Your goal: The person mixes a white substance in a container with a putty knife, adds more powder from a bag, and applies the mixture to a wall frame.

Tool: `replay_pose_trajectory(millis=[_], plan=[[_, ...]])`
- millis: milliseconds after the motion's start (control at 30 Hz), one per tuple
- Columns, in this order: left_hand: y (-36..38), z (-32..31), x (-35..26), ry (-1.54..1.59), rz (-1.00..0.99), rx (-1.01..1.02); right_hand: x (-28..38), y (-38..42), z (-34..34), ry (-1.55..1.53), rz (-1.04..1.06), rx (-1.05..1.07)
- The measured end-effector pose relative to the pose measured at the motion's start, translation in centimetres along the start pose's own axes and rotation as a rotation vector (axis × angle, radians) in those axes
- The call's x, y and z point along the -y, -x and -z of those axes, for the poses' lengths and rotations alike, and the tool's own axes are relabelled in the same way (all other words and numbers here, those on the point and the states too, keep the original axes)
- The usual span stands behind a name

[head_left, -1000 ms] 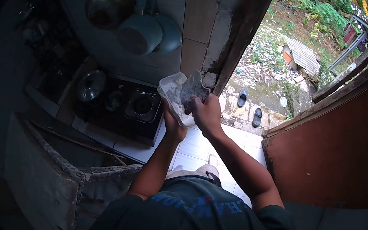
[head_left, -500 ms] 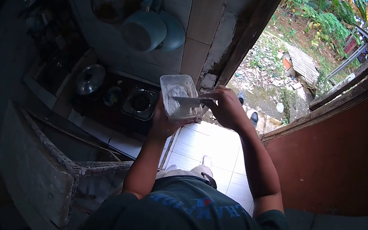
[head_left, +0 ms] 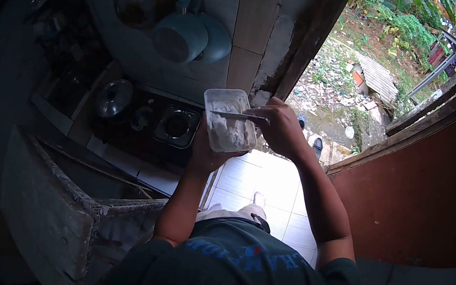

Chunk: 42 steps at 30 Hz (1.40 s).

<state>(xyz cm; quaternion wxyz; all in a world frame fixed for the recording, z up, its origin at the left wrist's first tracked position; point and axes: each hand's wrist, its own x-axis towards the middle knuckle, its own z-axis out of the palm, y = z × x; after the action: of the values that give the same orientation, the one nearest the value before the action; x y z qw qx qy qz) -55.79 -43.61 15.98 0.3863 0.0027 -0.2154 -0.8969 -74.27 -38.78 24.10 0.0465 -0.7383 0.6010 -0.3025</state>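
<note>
A clear plastic tub of white, clumpy paste or powder is held up in front of me, tilted so its inside shows. My left hand closes around its lower left side and underside, the fingers mostly hidden. From the right, my right hand grips a thin, flat metal blade by its right end. The blade lies across the tub's opening over the white stuff, seen nearly edge-on. My right fingers are bent tightly around its handle end, close to the tub's right rim.
A gas stove and a lidded metal pot are on the left counter. Pans hang on the tiled wall. A worn cabinet door juts out at lower left. The open doorway shows slippers outside; a brown door stands right.
The blade has turned from showing its broad face to nearly edge-on. The tub has shifted slightly up and right, exposing more of the white contents.
</note>
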Motion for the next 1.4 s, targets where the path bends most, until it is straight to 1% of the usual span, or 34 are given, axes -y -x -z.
replay_pose_trajectory(millis=[33,67,100,133,167,200,233,267,300,333,400,433,467,533,600,667,700,733,800,867,900,933,1000,1033,1100,1133,1167,1200,1233,1333,1367,1400], plan=[[-0.1,-0.4,0.0,0.160,0.055,0.028,-0.2,-0.2,-0.8,-0.001,0.001,-0.001],[-0.1,-0.1,0.3,0.158,0.056,0.030,-0.6,-0.5,-2.2,0.030,0.036,-0.078],[-0.1,0.7,0.8,-0.173,-0.043,0.092,-1.0,-0.6,-3.1,0.061,0.070,-0.155],[-0.2,1.5,1.2,-0.505,-0.145,0.154,-1.3,-0.3,-3.6,0.043,0.102,-0.062],[-0.2,2.1,1.1,-0.239,-0.079,0.193,-0.8,0.1,-3.5,-0.020,0.084,-0.020],[-0.2,2.8,0.7,-0.241,-0.081,0.192,-0.4,0.6,-3.4,-0.084,0.066,0.025],[0.0,3.5,0.2,-0.602,-0.147,0.216,-0.7,0.8,-3.3,-0.088,0.067,0.029],[0.1,3.7,-0.1,-0.963,-0.213,0.237,-1.0,1.0,-2.8,-0.118,0.104,0.087],[0.3,3.5,0.8,-0.926,-0.246,0.171,-1.3,1.0,-2.3,-0.147,0.143,0.145],[0.4,3.6,1.0,-0.926,-0.248,0.167,-1.5,0.9,-1.7,-0.148,0.145,0.148],[0.5,3.1,0.9,-0.398,-0.126,0.117,-0.3,-0.3,0.8,-0.086,-0.019,0.221],[0.1,2.3,0.6,-0.213,-0.064,0.187,-0.1,-0.7,1.1,-0.053,-0.012,0.143],[0.0,2.0,0.6,-0.214,-0.061,0.188,-0.4,-1.0,0.8,-0.054,-0.014,0.141],[-0.2,1.6,0.6,-0.380,-0.108,0.171,-1.3,-1.3,-0.4,0.127,0.074,-0.030],[-0.7,2.4,0.5,-0.386,-0.116,0.182,-1.1,-0.6,-1.3,0.169,0.036,-0.030],[-0.9,3.3,0.4,-0.214,-0.030,0.167,-0.3,0.5,-2.1,0.211,0.058,0.075],[-0.8,3.8,0.3,-0.212,-0.031,0.163,0.3,1.0,-2.1,0.188,0.048,0.145],[-0.8,4.2,0.2,-0.183,-0.049,0.193,0.3,1.9,-3.0,0.109,0.070,0.095],[-0.9,4.3,0.1,-0.154,-0.067,0.226,0.7,2.6,-3.3,0.003,0.042,0.118],[-0.8,4.2,0.0,-0.254,-0.068,0.138,1.3,1.7,-1.6,-0.024,-0.001,0.111],[-1.0,4.7,0.1,-0.080,0.017,0.125,1.6,1.1,-0.9,-0.056,-0.044,0.104],[-1.1,5.1,0.3,-0.082,0.022,0.123,1.1,0.7,-1.3,-0.086,-0.071,0.028],[-1.5,4.1,0.5,0.091,0.088,0.018,0.3,-0.5,-1.8,0.047,0.003,-0.086],[-1.5,3.5,0.5,0.106,0.137,-0.049,-0.1,-0.9,-2.1,0.045,-0.008,-0.091],[-1.6,3.5,0.8,0.155,0.149,-0.054,-0.8,-1.4,-2.8,0.164,0.021,-0.145],[-1.6,3.6,0.8,0.208,0.150,-0.059,-1.0,-1.0,-3.2,0.164,0.012,-0.151],[-1.7,4.0,0.7,0.206,0.157,-0.057,-0.9,-0.4,-3.6,0.108,0.040,-0.086],[-1.7,4.5,0.6,-0.095,0.041,0.041,-0.7,0.2,-3.9,0.053,0.071,-0.016],[-1.6,5.0,0.6,-0.394,-0.079,0.138,-0.3,1.0,-4.1,-0.028,0.070,-0.007],[-1.1,4.1,-0.1,-0.355,-0.108,0.188,0.0,1.4,-3.0,-0.104,0.076,0.061],[-1.4,5.3,0.3,-0.189,-0.054,0.180,0.3,0.8,-2.0,-0.091,-0.073,0.140],[-1.4,4.8,0.2,-0.191,-0.055,0.179,0.0,0.3,-1.4,-0.107,-0.048,0.080]])
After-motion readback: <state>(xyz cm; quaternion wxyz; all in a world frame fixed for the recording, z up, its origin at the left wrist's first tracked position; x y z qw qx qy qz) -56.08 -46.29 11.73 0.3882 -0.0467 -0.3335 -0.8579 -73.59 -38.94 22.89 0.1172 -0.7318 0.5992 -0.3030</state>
